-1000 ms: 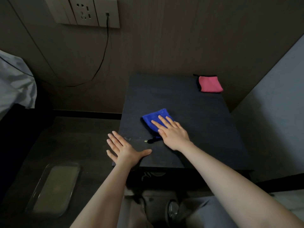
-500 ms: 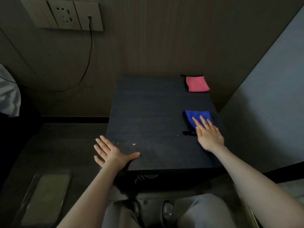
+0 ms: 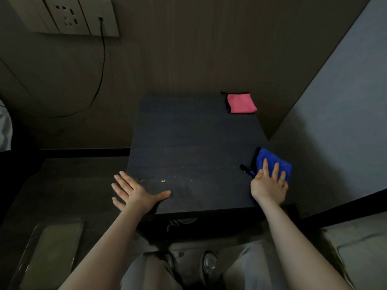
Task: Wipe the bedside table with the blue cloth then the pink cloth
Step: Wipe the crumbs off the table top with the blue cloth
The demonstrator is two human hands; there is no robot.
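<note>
1. Head view: Both hands are spread on the dark table (image 3: 194, 143). The right hand (image 3: 268, 186) presses flat, fingers straight and slightly apart, on the blue cloth (image 3: 272, 159) at the table's right edge, where part of the cloth hangs past the rim toward the pale wall (image 3: 335, 114).
2. Head view: the left hand (image 3: 137, 193) lies open at the near left corner, thumb stretched along the tabletop and the fingers reaching out over the left edge; it holds nothing.
3. Head view: the pink cloth (image 3: 240, 103) sits folded in the far right corner, well apart from both hands, a dark trim showing along its left side.
4. Head view: pale crumbs (image 3: 163, 181) and faint dusty streaks dot the near part of the tabletop between the hands.
5. Head view: the right palm covers the near end of the blue cloth, and a small dark loop (image 3: 246, 169) pokes out just left of it; what it is made of cannot be told.
6. Head view: a black cable (image 3: 102, 65) hangs from the wall socket panel (image 3: 69, 16), the panel cut off by the top edge.
7. Head view: a pale mark (image 3: 182, 221) shows on the table's shadowed front, too dim to read; no legible writing appears anywhere.
8. Head view: a clear tray (image 3: 50, 250) on the floor, lower left, is partly cropped.
</note>
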